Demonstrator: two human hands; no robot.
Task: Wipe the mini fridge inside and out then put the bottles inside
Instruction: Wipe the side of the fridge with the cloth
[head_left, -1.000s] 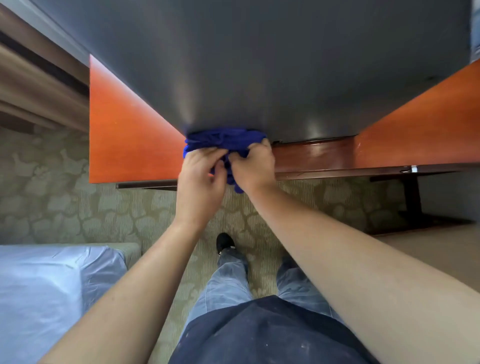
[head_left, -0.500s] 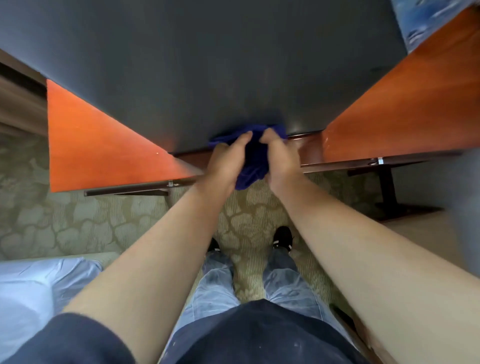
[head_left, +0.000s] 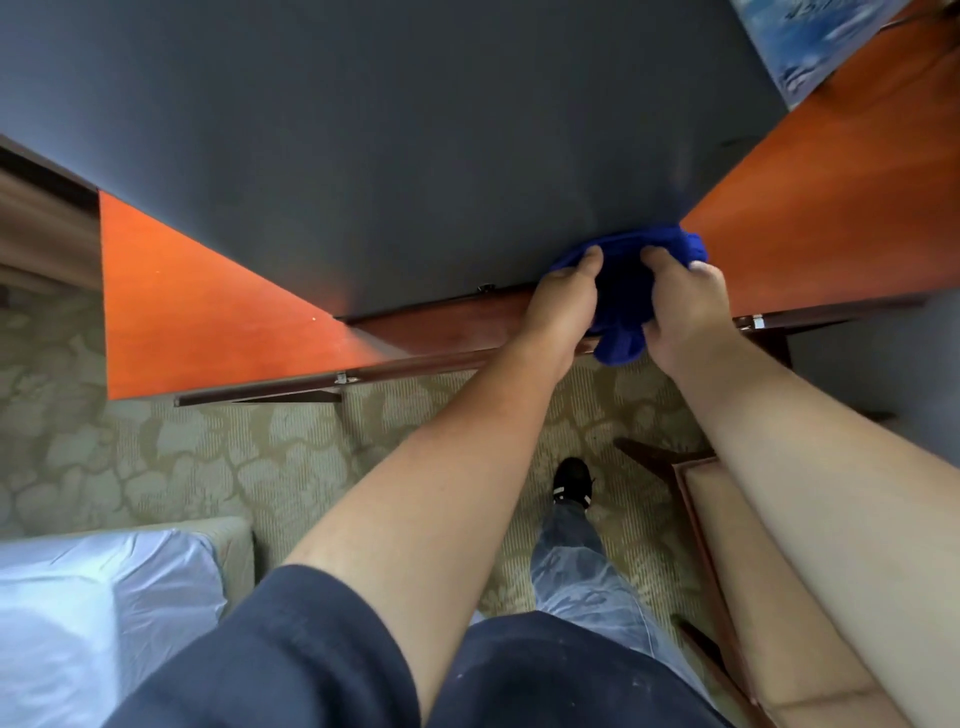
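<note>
The mini fridge shows as a dark grey door set inside an orange wooden cabinet. A bunched blue cloth lies against the door's lower right corner. My left hand grips the cloth's left side and my right hand grips its right side, both pressing it on the door. No bottles are in view.
Open orange cabinet doors stand at the left and at the right. A bed with a white sheet is at lower left, a beige chair at lower right. Patterned carpet lies below.
Both hands slid the blue cloth rightwards along the bottom of the fridge door, from its lower middle to the lower right corner. The view shifted with them.
</note>
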